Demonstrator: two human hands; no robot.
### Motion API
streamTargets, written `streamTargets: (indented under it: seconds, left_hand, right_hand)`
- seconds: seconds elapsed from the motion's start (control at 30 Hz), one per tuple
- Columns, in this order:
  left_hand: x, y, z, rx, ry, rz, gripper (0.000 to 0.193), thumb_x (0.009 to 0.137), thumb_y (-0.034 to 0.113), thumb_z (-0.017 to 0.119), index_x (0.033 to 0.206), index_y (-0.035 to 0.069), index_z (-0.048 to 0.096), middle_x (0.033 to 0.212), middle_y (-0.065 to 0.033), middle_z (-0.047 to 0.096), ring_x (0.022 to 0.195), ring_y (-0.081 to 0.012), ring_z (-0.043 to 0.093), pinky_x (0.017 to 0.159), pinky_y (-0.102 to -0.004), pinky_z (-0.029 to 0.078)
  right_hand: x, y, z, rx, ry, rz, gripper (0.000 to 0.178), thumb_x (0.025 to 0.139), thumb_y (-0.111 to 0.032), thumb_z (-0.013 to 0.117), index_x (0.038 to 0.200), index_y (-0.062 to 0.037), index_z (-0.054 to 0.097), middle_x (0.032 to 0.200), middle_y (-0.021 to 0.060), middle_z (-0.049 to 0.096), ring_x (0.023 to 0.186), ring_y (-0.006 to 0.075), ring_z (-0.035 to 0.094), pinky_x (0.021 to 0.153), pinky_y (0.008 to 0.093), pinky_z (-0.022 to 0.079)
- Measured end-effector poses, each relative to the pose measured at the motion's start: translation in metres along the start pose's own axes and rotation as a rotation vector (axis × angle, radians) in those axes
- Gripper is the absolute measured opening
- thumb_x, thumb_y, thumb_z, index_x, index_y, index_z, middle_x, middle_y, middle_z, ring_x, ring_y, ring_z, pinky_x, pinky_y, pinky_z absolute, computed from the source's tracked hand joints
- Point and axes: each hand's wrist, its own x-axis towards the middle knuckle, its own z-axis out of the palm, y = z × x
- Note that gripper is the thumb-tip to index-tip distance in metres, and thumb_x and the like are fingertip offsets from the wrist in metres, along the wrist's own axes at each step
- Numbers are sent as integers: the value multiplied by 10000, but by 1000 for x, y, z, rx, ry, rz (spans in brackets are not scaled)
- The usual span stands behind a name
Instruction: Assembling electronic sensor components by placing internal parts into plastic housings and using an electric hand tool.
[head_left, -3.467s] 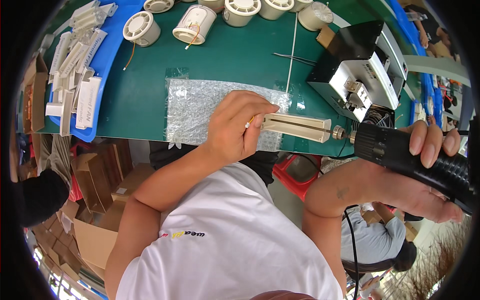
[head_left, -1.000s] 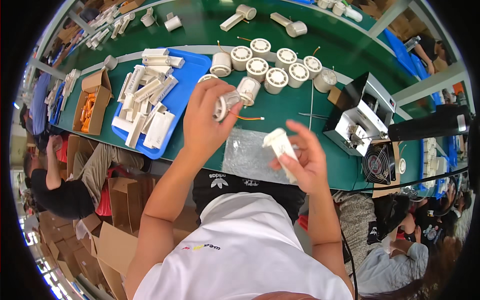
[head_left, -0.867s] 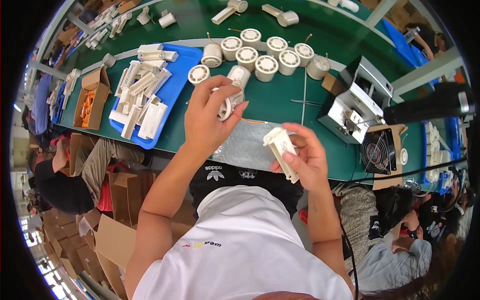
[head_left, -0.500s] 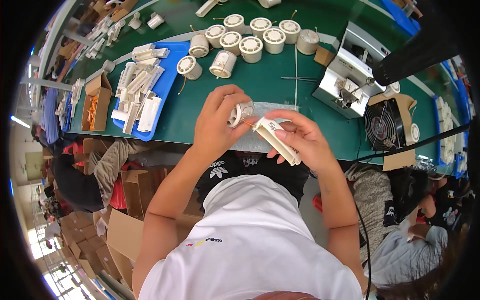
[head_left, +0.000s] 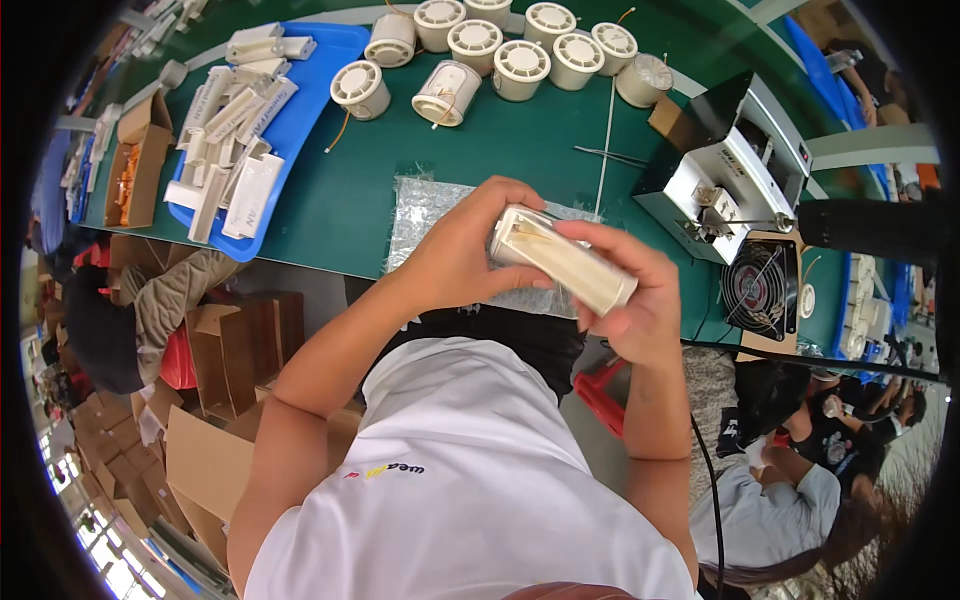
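Note:
Both hands meet over the near edge of the table. My left hand (head_left: 455, 245) is closed around a round white motor housing, mostly hidden behind the fingers and the part in front. My right hand (head_left: 640, 290) grips a long white hollow plastic handle (head_left: 570, 258), its open side facing up. The handle's far-left end lies against the housing; whether they are joined I cannot tell. A thin wire shows inside the handle's hollow near that end. Beneath the hands lies a sheet of clear bubble wrap (head_left: 415, 220). Beyond stand several round white motor housings (head_left: 521, 70) with wires.
At left, a blue tray (head_left: 262, 215) carries several white handles (head_left: 240, 110), beside a cardboard box (head_left: 150, 150) of orange parts. Tweezers (head_left: 612, 155) lie near a grey-and-black machine (head_left: 730, 165) at right. A black fan (head_left: 760, 285) stands at the near right edge.
The handle has been turned so its hollow faces up and brought against the housing, with the wire now inside it. My left hand has closed in around the handle's end. The view has shifted.

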Motion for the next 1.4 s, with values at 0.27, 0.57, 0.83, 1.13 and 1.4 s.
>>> streamTargets:
  seconds: [0.27,0.57,0.83,1.13,1.4]
  left_hand:
    - [-3,-13,6,150,46,112,616,710,167,826,1248,65,542,1224,-156,526,1080,-376,554,905,-438,457]
    - [1,-24,4,157,39,141,572,748,204,792,1242,50,550,1206,-145,533,1060,-362,518,916,-439,433]
    - [0,-27,4,73,92,67,621,691,258,858,1206,39,588,1200,-153,590,1062,-365,556,920,-426,466]
    - [-1,-33,3,64,107,115,608,679,263,840,1191,29,611,1199,-137,588,1063,-348,559,913,-423,467]
    - [-2,-36,4,60,107,123,664,662,263,845,1228,26,590,1207,-139,587,1068,-356,566,922,-426,469]
  right_hand:
    - [30,10,12,-565,139,-258,649,590,-275,946,1117,-10,675,1073,115,659,924,188,646,776,297,511]
    - [30,63,1,-695,251,-423,597,642,-264,911,1066,16,598,1060,160,634,907,267,657,784,377,573]
    - [31,49,4,-809,329,-400,334,680,-107,796,962,21,672,886,156,682,790,304,668,726,362,545]
    - [45,43,0,-857,118,-501,325,740,-172,768,955,36,643,859,167,669,749,300,663,666,375,538]
    - [42,50,9,-913,169,-463,318,738,-125,767,980,49,657,937,178,690,802,312,698,715,375,563]
